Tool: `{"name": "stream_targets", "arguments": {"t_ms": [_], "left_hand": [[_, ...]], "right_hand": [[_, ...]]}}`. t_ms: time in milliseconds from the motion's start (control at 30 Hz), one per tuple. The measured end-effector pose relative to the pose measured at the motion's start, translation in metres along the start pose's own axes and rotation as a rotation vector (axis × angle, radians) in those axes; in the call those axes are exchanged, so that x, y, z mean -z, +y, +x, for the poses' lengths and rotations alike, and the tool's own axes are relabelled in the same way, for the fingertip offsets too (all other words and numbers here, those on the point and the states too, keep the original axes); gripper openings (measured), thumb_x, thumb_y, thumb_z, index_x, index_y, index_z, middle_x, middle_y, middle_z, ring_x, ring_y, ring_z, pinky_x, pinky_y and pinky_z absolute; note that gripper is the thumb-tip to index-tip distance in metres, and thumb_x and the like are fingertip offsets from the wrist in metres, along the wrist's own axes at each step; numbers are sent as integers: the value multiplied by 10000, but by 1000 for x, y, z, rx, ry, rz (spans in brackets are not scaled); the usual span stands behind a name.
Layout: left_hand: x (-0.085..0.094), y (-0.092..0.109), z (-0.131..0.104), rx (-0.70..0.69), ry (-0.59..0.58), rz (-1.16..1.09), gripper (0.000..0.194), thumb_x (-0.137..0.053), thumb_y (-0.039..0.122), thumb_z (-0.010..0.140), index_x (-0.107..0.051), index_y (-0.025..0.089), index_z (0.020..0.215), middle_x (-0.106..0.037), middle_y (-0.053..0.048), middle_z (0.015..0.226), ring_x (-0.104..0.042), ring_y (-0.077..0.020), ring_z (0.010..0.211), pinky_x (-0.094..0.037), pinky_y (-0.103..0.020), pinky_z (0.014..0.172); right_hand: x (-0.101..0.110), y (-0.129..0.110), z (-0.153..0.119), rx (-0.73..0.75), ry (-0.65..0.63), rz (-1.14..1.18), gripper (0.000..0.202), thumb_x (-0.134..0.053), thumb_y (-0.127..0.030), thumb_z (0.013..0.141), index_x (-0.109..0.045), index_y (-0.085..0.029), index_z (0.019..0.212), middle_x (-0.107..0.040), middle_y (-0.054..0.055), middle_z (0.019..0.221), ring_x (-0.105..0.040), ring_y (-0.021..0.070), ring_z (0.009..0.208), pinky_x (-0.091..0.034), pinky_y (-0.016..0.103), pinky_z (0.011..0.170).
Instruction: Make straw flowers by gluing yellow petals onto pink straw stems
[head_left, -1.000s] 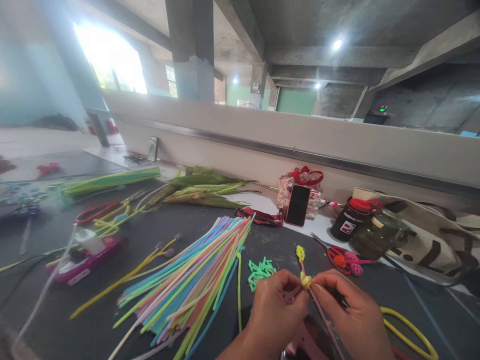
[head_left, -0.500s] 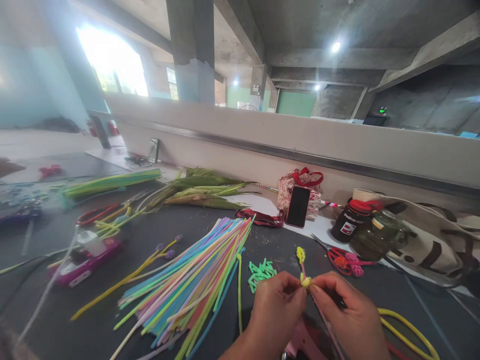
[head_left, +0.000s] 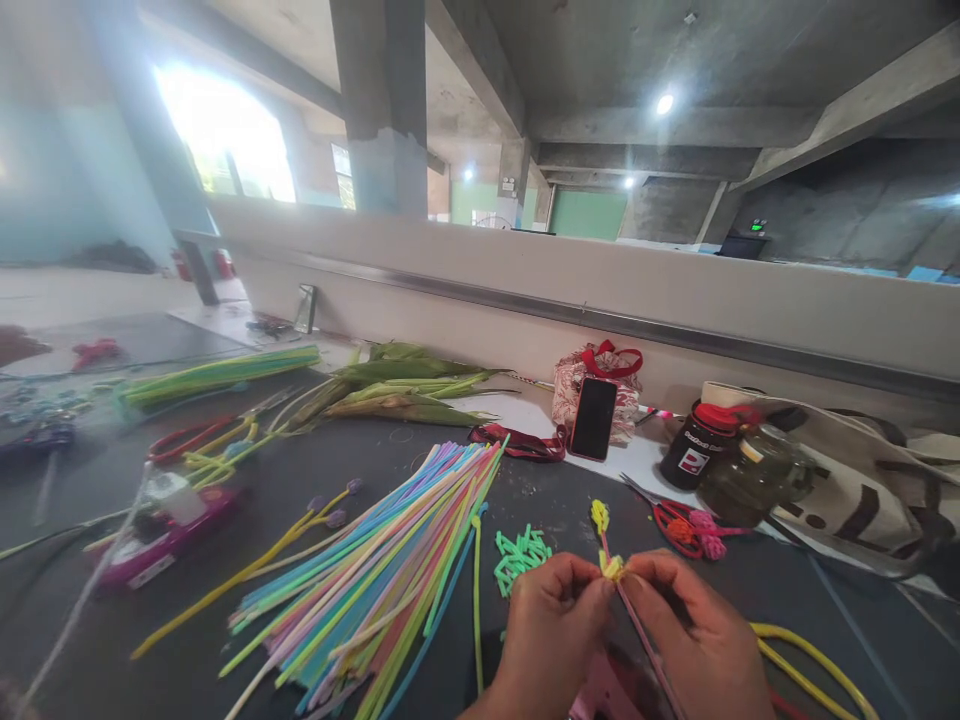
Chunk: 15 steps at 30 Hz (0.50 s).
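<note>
Between the fingertips of both hands is a small yellow pipe-cleaner piece (head_left: pixel 612 567) on a thin pink stem (head_left: pixel 643 640). A looped yellow tip (head_left: pixel 599 516) stands above it on the same stem. My left hand (head_left: pixel 551 625) pinches the yellow piece from the left. My right hand (head_left: pixel 690 630) pinches it from the right, its fingers closed, with the stem running down beside them. A pink object (head_left: pixel 598 685) lies below, partly hidden by my hands. Short green pieces (head_left: pixel 521 558) lie in a heap close to my left hand.
A bundle of coloured pipe cleaners (head_left: pixel 375 575) spreads left of my hands. Corn husks (head_left: pixel 405 385), a phone (head_left: pixel 594 418) and a black bottle (head_left: pixel 697 445) stand or lie behind. Red-handled scissors (head_left: pixel 671 525) rest at right. Yellow loops (head_left: pixel 817 660) lie beside my right wrist.
Both hands keep their pinch on the yellow pipe cleaner, with only slight finger movement. The view has shifted slightly.
</note>
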<state>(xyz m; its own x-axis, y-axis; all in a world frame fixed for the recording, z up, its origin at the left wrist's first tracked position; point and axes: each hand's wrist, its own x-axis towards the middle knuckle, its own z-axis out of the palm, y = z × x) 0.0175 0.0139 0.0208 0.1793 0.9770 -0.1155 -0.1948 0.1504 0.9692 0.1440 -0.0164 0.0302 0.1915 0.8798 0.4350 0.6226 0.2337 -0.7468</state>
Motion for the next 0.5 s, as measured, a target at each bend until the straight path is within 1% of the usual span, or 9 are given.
{"name": "stream_targets", "arguments": {"t_ms": [133,233,333,500], "left_hand": [[-1,-3,0,-13,5,-40,244,-664,369,609,-564,171,507,-538,12,449,-446,-101,456,-306,-188,419],[0,-5,0,-22,-22,-76,275,-666,414,615,-573,168,532,-547,4,460,-458,-104,458,-320,-190,420],[2,-5,-1,-11,-44,-97,287,-673,436,611,-592,164,573,-558,-1,472,-460,-103,447,-325,-190,412],[4,0,-3,-30,-63,-59,292,-660,437,625,-592,159,564,-557,2,472,-453,-93,437,-306,-176,387]], "right_hand": [[0,0,-1,-76,-20,69,217,-552,-395,785,-652,-213,722,-660,-13,645,-617,145,567,-491,167,531],[-1,-2,-2,-128,-45,142,225,-559,-412,780,-652,-211,737,-663,-11,655,-617,146,578,-493,163,535],[-1,-3,-2,-180,-60,213,229,-567,-416,775,-655,-208,739,-655,-12,654,-612,145,579,-492,160,537],[0,-5,-2,-261,-74,281,242,-594,-427,752,-662,-196,732,-650,-6,655,-601,146,585,-485,160,538]]}}
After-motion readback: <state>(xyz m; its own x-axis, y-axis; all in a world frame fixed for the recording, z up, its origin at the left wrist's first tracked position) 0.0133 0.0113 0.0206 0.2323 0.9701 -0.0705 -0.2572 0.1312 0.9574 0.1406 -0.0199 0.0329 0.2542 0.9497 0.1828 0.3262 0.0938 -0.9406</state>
